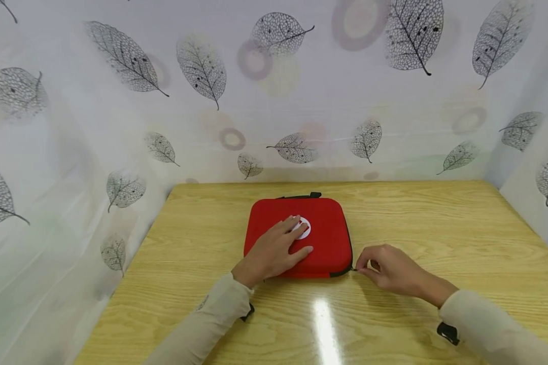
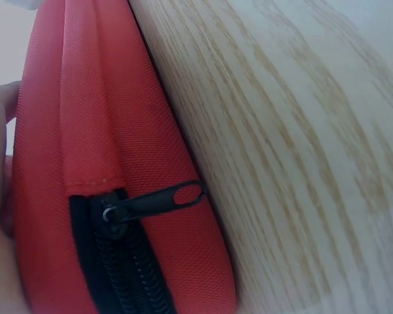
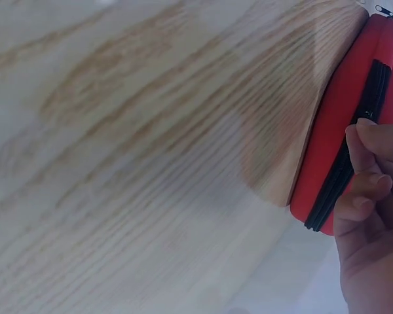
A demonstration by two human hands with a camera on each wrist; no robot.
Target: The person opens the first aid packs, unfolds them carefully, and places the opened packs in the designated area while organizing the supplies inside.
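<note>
A red zippered case (image 1: 326, 253) with a rounded outline and a white round logo (image 1: 305, 229) lies on the wooden table. My left hand (image 1: 274, 251) rests on its lid, fingers spread, partly covering the logo. At the near right corner, my right hand (image 1: 390, 268) pinches a zipper pull (image 1: 353, 269) between thumb and index finger. Most of that pull is hidden by the fingertips. The right wrist view shows the black zipper (image 3: 337, 173) running along the case's side under those fingers. Another black zipper pull (image 2: 160, 201) hangs loose in the left wrist view, beside a red fabric strip.
A black carry handle (image 1: 315, 195) sticks out from the case's far side. The wooden table (image 1: 201, 238) extends around the case. A pale curtain with leaf prints (image 1: 301, 101) hangs behind and on both sides of the table.
</note>
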